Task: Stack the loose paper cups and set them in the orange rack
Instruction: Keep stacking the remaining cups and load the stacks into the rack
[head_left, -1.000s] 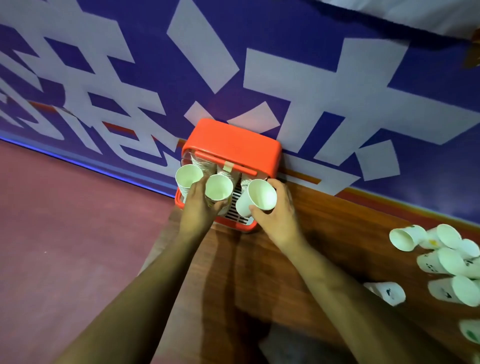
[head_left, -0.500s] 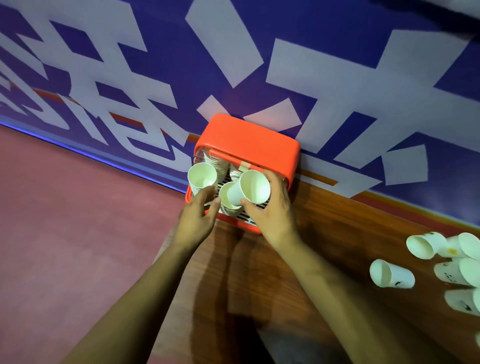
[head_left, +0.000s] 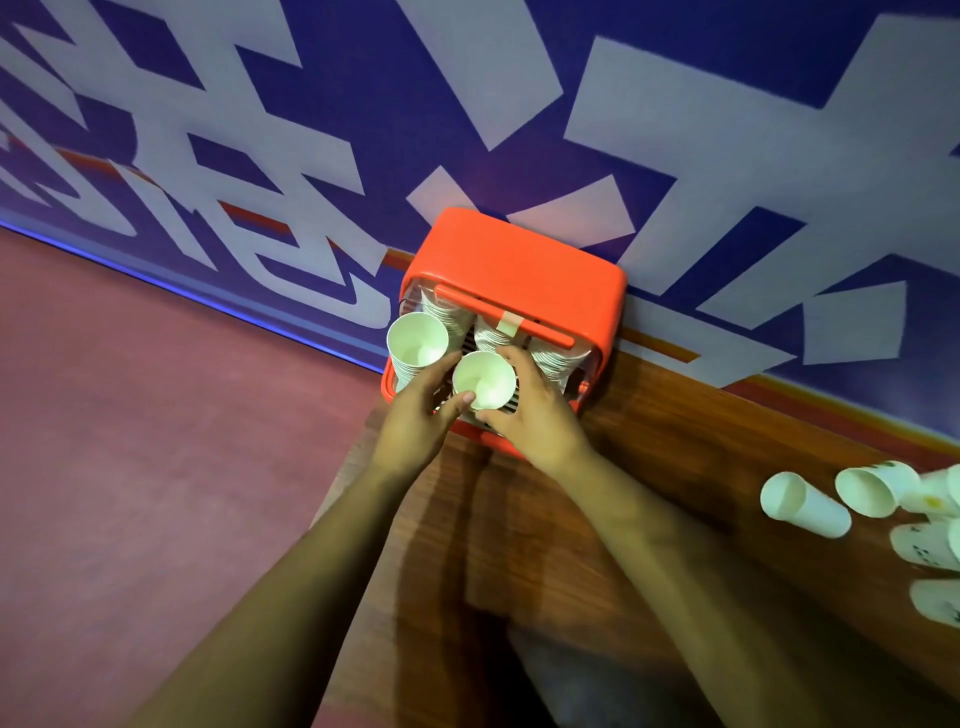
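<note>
Though rim-up, cup sides beneath fingers.

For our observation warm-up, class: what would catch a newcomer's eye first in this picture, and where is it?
The bright orange rack stands out first, on the wooden table against the blue-and-white wall. At its front, the left hand and right hand grip a white cup stack standing in the rack. At the right, loose paper cups lie on their sides.
</note>
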